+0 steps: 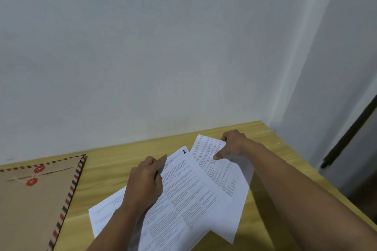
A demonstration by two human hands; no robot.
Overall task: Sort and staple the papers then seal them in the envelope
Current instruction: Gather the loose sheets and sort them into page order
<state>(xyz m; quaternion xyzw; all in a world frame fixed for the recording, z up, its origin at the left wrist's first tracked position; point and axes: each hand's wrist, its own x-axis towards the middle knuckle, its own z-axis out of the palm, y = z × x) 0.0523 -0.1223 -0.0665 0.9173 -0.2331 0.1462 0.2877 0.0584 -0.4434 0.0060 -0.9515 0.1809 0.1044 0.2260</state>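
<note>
Both hands are on the printed white paper sheets [183, 195], fanned out on the light wooden table [106, 179]. The left hand [145, 182] has its grip pinched on the far corner of the sheet marked with a blue "2" [184, 151]. The right hand [232, 144] grasps the top edge of the rightmost sheet [222, 177], thumb pressed on its face. The brown string-tie envelope [32, 206] with its striped border lies flat, well apart at the left.

envelope [30, 206] — brown, red-black striped edge | papers [183, 195] — white | table [106, 171] — yellow wood
</note>
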